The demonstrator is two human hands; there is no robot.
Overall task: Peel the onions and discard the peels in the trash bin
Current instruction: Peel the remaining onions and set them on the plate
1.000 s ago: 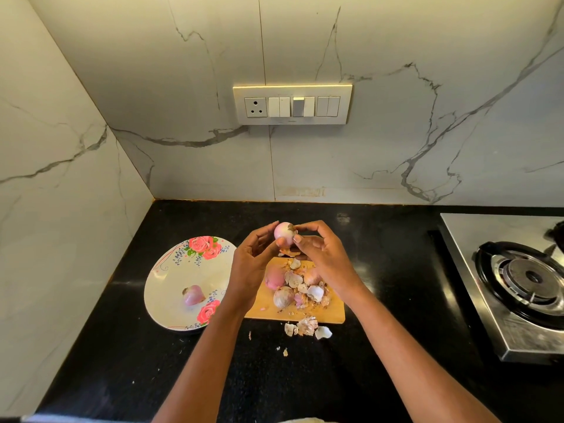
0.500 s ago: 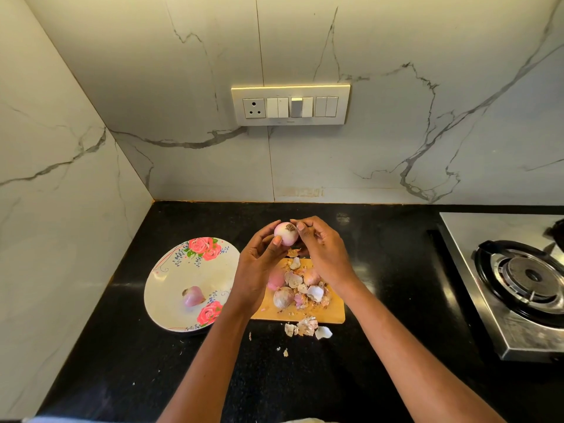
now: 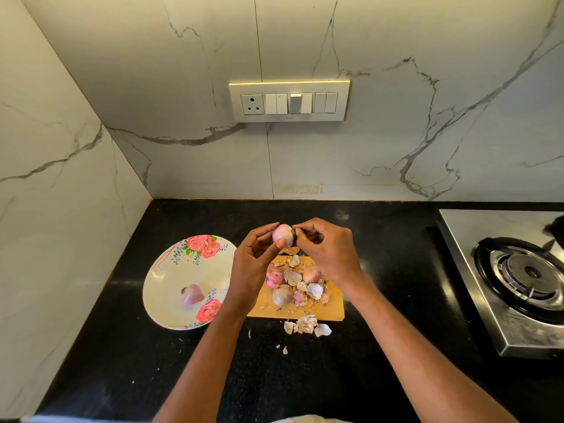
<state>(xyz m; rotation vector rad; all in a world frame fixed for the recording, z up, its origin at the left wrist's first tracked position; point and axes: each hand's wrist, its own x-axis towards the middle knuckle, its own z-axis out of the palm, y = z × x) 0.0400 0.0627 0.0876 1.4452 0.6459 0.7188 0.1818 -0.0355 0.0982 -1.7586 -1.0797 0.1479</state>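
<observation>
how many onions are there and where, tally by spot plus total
In hand: 1, the onion held by the left hand, right hand pinching its end
On the plate: 1
On the board: 3, among loose peels
Total: 5

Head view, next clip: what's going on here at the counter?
A person is peeling small onions over a wooden cutting board. The left hand holds a mostly peeled onion while the right hand pinches at its end. More onions and loose peels lie on the board and the black counter. One peeled onion sits on the floral plate. No trash bin is in view.
</observation>
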